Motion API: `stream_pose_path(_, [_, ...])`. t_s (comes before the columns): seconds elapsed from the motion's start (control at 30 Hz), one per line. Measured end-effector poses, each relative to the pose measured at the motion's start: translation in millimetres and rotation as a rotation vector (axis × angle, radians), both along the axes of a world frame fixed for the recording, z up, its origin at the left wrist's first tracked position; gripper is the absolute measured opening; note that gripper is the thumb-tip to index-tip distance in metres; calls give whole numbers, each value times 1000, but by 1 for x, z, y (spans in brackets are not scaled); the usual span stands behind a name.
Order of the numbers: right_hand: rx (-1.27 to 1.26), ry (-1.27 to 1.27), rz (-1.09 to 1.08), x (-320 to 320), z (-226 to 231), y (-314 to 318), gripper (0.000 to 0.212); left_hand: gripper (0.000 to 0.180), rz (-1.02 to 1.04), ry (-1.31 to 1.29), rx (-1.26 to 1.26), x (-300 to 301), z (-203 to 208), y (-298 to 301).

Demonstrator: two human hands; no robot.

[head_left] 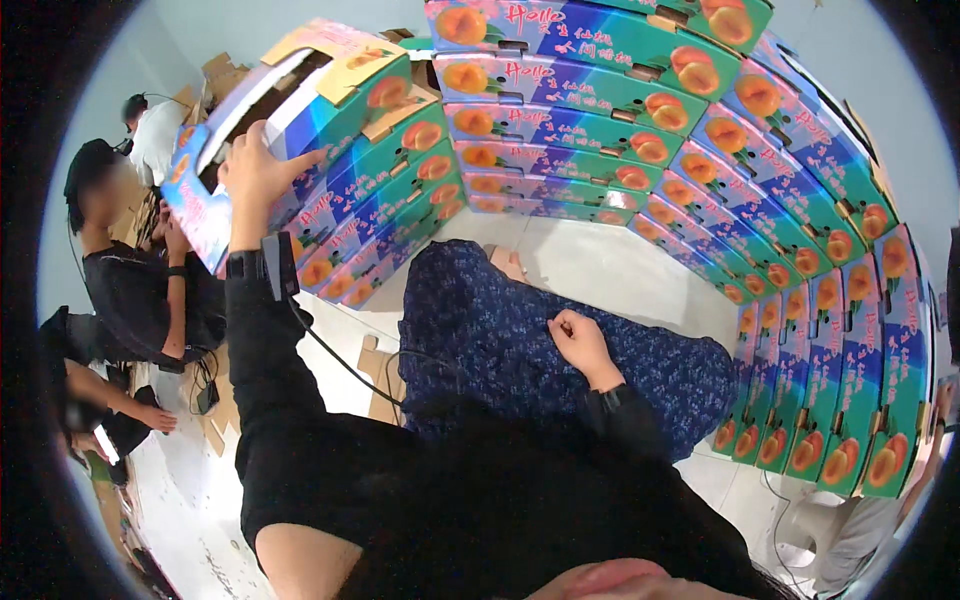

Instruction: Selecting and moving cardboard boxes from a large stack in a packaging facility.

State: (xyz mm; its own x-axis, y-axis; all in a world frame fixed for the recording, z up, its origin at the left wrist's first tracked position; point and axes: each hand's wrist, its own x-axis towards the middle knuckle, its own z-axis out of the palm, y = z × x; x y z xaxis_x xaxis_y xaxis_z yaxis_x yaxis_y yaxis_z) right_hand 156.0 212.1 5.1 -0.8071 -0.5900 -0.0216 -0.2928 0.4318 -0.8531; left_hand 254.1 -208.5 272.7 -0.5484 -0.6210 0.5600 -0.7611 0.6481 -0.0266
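At the upper left my left hand (258,172) grips the near upper edge of a cardboard fruit box (345,105). Its thumb stretches along the printed side while the fingers curl over the rim, their tips partly hidden. The box stands open at the top, with a yellow-tan flap at its far end and a printed flap (198,212) hanging outward near my wrist. Beneath it, similar boxes form a stack. My right hand (580,348) is loosely closed over my dark blue patterned skirt (480,340), and nothing shows in its fingers.
Stacks of peach-printed boxes (575,85) curve round the front and right (835,370). A black cable (345,365) runs from my left wrist past flat cardboard (378,385) on the pale tiled floor (580,245). Several people (135,275) sit at the left.
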Motion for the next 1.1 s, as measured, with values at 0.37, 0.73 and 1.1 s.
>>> stream_pose_path(0.37, [-444,7,-4,-13,43,-16,33,94,-295,360,-651,94,-24,62])
stream_pose_path(0.73, [-547,265,460,7,99,-51,111,37,-580,-9,-923,113,-70,101])
stream_pose_path(1.1, [-877,-132,30,8,75,40,85,31,-919,128,-719,31,-38,177])
